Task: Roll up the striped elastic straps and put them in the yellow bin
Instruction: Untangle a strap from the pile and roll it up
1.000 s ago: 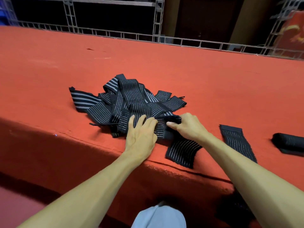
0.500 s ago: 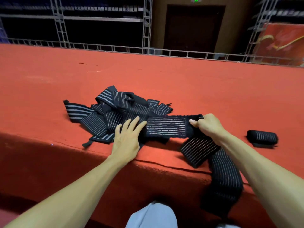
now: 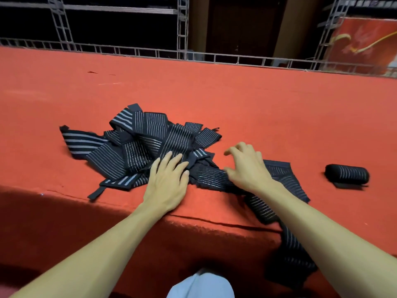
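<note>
Striped straps on red table: pile, loose strap, roll.
Left hand lies flat on the pile's near edge, fingers straight. Right hand sits over the loose strap, which trails off the table's front edge; its fingers are spread, half curled, gripping nothing. The roll lies well apart at right.

Red carpeted platform, pile of striped straps, rolled strap at right
</note>
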A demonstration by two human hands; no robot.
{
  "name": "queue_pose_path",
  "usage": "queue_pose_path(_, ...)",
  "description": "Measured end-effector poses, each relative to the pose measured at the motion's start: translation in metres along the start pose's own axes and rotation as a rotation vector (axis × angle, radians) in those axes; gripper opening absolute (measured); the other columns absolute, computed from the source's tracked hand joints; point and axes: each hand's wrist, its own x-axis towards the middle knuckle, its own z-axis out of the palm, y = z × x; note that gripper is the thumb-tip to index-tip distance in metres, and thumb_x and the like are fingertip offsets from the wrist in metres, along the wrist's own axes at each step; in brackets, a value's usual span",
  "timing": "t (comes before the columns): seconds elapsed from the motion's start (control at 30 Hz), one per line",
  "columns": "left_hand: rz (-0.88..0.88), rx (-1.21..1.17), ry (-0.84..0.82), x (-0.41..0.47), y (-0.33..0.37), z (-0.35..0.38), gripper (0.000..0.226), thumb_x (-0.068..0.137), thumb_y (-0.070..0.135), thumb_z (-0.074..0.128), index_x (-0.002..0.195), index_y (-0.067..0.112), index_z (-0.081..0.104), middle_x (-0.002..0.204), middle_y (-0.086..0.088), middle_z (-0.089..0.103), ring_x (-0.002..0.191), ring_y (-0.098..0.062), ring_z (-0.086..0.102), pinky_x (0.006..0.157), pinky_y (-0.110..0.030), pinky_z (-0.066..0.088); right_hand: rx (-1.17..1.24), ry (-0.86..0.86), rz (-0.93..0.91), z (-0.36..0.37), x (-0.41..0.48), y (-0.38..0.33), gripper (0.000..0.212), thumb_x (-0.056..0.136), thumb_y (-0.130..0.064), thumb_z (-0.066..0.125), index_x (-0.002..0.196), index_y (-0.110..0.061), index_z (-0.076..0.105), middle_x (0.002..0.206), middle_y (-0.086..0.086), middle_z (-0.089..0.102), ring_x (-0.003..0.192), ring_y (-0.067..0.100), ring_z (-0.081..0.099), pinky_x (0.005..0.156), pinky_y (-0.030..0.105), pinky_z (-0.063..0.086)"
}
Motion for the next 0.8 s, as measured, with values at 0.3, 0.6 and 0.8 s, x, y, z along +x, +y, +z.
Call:
queue_pose_path(0.3,0.011,-0.132,0.021,0.001,-0.005,0.004,0.071,0.09,0.043,0.003,0.132,0.02,0.056,0.143,0.011,0.047,0.143,-0.003,0.021,0.12,-0.032,0.002,0.184,-0.267,0.097,0.049,0.016,-0.036,0.049,0.078,-0.069,0.059,0.085,-0.022,0.049,0.093,0.0,0.064,0.089,0.024,0.058,0.072,0.036,0.044)
queue_pose_path(0.6,0.048,-0.144,0.061,-0.003,-0.006,0.006,0.065,0.091,0.04,0.01,0.123,0.017,0.062,0.137,0.007,0.054,0.14,-0.006,0.031,0.119,-0.033,0.002,0.3,-0.273,0.201,0.018,0.009,-0.034,0.021,0.076,-0.027,0.062,0.063,-0.012,0.056,0.071,0.012,0.068,0.076,0.032,0.065,0.065,0.037,0.053)
queue_pose_path(0.8,0.137,0.06,-0.044,-0.01,-0.014,-0.002,0.062,0.091,0.044,0.013,0.118,0.02,0.063,0.138,0.006,0.054,0.14,-0.01,0.034,0.116,-0.036,-0.003,0.668,0.016,0.387,-0.029,-0.004,-0.013,0.015,0.077,-0.02,0.065,0.068,-0.013,0.055,0.066,0.009,0.068,0.059,0.02,0.07,0.058,0.036,0.061)
